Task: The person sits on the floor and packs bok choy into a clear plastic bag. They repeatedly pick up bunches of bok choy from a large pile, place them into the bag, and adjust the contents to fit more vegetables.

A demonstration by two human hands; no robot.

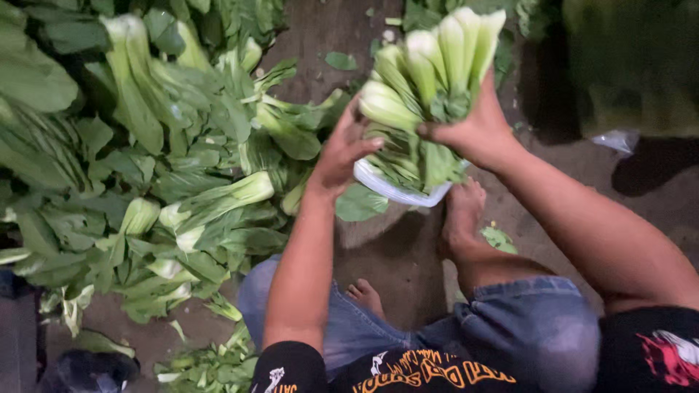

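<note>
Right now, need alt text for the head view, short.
Seen from above, a seated person's left hand and right hand grip a bunch of bok choy standing stems-up in a white plastic bag. A pile of loose bok choy covers the dirt floor to the left.

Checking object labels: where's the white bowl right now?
In the head view, the white bowl sits centre frame under the bok choy bunch, between the left hand and right hand, above the person's bare foot.

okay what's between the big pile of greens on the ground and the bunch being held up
In the head view, the left hand lies between the pile of greens and the held bunch, with bare dirt ground farther up.
</note>
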